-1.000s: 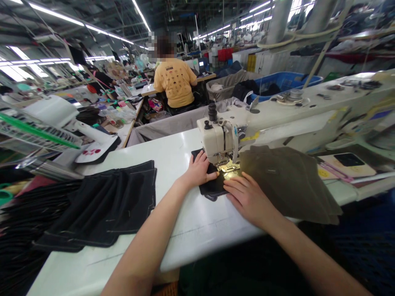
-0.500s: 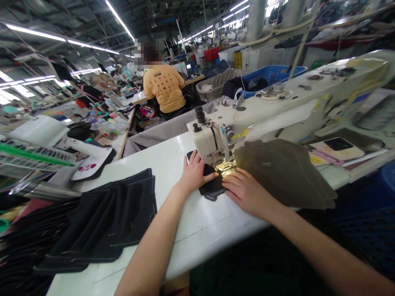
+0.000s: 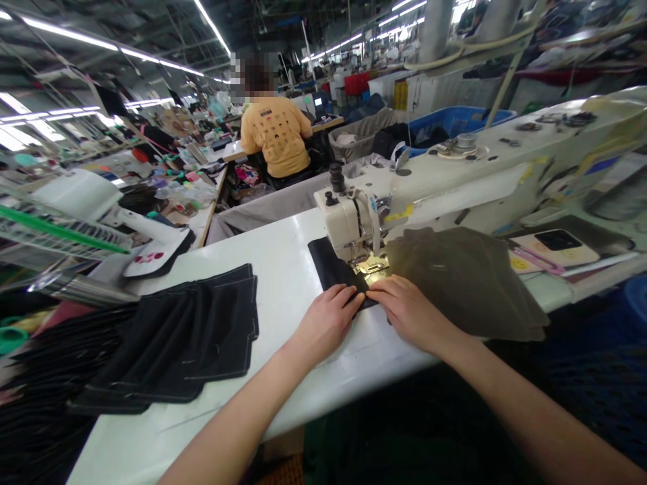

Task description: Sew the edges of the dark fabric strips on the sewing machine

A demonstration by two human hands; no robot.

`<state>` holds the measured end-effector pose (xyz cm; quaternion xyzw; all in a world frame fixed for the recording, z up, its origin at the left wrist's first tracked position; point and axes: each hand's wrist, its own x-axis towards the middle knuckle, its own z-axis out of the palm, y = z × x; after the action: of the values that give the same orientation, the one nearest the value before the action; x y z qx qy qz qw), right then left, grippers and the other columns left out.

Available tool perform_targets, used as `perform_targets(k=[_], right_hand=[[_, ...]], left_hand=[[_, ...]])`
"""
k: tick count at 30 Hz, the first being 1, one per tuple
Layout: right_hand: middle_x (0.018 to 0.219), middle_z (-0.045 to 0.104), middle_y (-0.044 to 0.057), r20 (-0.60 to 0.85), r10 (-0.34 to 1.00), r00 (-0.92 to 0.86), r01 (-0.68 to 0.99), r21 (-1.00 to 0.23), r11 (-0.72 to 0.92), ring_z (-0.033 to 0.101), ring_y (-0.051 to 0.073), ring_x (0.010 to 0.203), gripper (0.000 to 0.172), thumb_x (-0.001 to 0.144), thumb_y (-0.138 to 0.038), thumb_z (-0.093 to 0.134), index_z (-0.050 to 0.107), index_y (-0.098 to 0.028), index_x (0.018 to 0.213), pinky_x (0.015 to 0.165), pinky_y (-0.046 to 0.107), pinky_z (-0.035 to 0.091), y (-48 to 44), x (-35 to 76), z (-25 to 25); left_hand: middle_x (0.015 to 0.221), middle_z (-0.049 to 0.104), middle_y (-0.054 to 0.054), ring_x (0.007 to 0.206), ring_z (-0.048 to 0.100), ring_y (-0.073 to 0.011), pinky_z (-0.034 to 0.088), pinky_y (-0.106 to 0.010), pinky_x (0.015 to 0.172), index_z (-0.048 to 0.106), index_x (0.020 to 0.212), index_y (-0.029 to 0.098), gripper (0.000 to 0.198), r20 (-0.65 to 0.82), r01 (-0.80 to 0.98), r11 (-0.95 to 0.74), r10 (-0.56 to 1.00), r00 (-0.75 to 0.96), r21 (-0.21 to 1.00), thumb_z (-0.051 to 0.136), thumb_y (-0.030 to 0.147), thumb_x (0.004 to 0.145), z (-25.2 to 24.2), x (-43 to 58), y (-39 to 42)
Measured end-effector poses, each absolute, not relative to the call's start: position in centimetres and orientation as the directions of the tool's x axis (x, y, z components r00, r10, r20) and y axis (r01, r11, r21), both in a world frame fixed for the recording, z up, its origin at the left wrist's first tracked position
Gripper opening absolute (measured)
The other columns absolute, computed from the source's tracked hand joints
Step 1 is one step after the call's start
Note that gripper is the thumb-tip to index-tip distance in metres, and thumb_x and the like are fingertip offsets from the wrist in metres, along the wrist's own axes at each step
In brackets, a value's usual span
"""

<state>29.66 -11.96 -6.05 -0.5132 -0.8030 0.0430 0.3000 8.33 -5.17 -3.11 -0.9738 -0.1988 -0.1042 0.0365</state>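
A black fabric piece (image 3: 329, 264) lies on the white sewing table, its right side at the lit presser foot of the sewing machine (image 3: 344, 217). My left hand (image 3: 327, 322) has its fingers curled together on the near edge of the fabric. Close beside it, just in front of the presser foot, my right hand (image 3: 410, 311) grips the same edge with fingers pressed together. The fingertips of both hands nearly meet there. What lies under the fingers is hidden.
Stitched black pieces (image 3: 202, 337) lie fanned out at the left, beside a dark stack (image 3: 45, 384). Olive-brown fabric panels (image 3: 459, 283) sit right of the needle, near a phone (image 3: 559, 244). Ahead, a person in a yellow shirt (image 3: 277, 138) sits before a blue basket (image 3: 457, 121).
My left hand has slid back from the fabric's far left part to its near edge, and its spread fingers have closed. More of the black piece shows. My right hand stays near the foot.
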Motion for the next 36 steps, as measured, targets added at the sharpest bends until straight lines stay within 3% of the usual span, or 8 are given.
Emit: perform_targets(k=[6, 18, 29, 36], right_hand=[[0.125, 0.064, 0.011, 0.422, 0.84, -0.342, 0.832, -0.281, 0.479, 0.053, 0.026, 0.116, 0.049, 0.086, 0.001, 0.047, 0.063, -0.017, 0.128, 0.104, 0.048, 0.044, -12.5, 29.6, -6.1], [0.113, 0.064, 0.012, 0.414, 0.861, -0.296, 0.881, -0.229, 0.413, 0.053, 0.026, 0.109, 0.035, 0.091, -0.005, 0.051, 0.067, -0.016, 0.12, 0.1, 0.045, 0.044, -11.1, 29.2, -5.3], [0.109, 0.063, 0.011, 0.443, 0.863, -0.242, 0.92, -0.178, 0.35, 0.053, 0.026, 0.103, 0.031, 0.094, -0.009, 0.05, 0.068, -0.021, 0.116, 0.096, 0.044, 0.042, -9.7, 28.8, -5.3], [0.11, 0.064, 0.012, 0.447, 0.861, -0.243, 0.91, -0.202, 0.362, 0.054, 0.027, 0.104, 0.029, 0.095, -0.01, 0.051, 0.067, -0.018, 0.118, 0.098, 0.045, 0.042, -9.6, 28.8, -5.4]], left_hand=[[0.135, 0.061, -0.015, 0.126, 0.055, -0.0292, 0.052, -0.045, 0.102, 0.058, 0.132, 0.011, 0.036, 0.179, 0.4, -0.915, 0.385, 0.905, -0.053, 0.047, 0.016, 0.098, -3.1, 8.2, -5.5], [0.136, 0.061, -0.013, 0.127, 0.056, -0.0259, 0.05, -0.044, 0.107, 0.059, 0.131, 0.013, 0.036, 0.16, 0.417, -0.909, 0.413, 0.897, 0.009, 0.047, 0.016, 0.097, -2.3, 8.3, -4.1], [0.132, 0.062, -0.011, 0.124, 0.058, -0.0235, 0.051, -0.04, 0.105, 0.062, 0.128, 0.016, 0.034, 0.2, 0.419, -0.907, 0.419, 0.886, 0.041, 0.046, 0.017, 0.098, -2.3, 8.4, -1.3], [0.13, 0.063, -0.012, 0.12, 0.059, -0.0231, 0.052, -0.04, 0.1, 0.062, 0.128, 0.016, 0.035, 0.215, 0.441, -0.897, 0.439, 0.873, 0.041, 0.044, 0.018, 0.098, -2.2, 8.6, -0.2]])
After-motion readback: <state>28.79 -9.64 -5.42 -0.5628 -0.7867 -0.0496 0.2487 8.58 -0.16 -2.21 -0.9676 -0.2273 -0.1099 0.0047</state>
